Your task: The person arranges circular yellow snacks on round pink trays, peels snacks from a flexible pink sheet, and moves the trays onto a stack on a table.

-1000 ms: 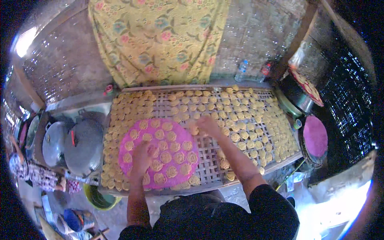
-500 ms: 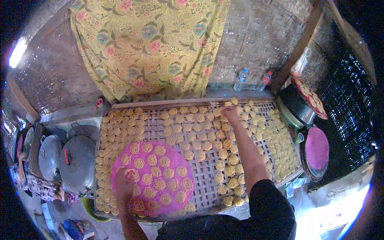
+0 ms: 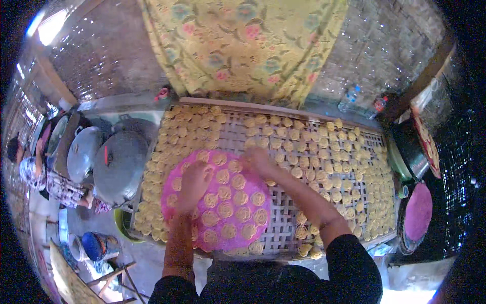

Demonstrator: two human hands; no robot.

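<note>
A round pink sheet [image 3: 233, 238] carries several coiled, pale yellow noodle nests [image 3: 225, 209] and lies on the left part of a woven bamboo rack [image 3: 283, 228]. My left hand [image 3: 194, 188] is over the sheet's left side, its fingers curled in above the nests; whatever is in them is hidden. At the sheet's upper right edge is my right hand [image 3: 258, 163], blurred by motion, its fingers not clear. More noodle nests [image 3: 324, 164] cover much of the rack to the right and along its left side.
Large metal pans [image 3: 121, 167] stand left of the rack, near a seated person [image 3: 58, 182]. Beyond it are a yellow floral curtain [image 3: 248, 55] and two plastic bottles [image 3: 349, 100]. Another pink round [image 3: 418, 212] and a dark pot [image 3: 409, 149] are at the right.
My right hand has come back from the rack's far side to the pink sheet. My left hand has moved up over the sheet. The whole view has shifted.
</note>
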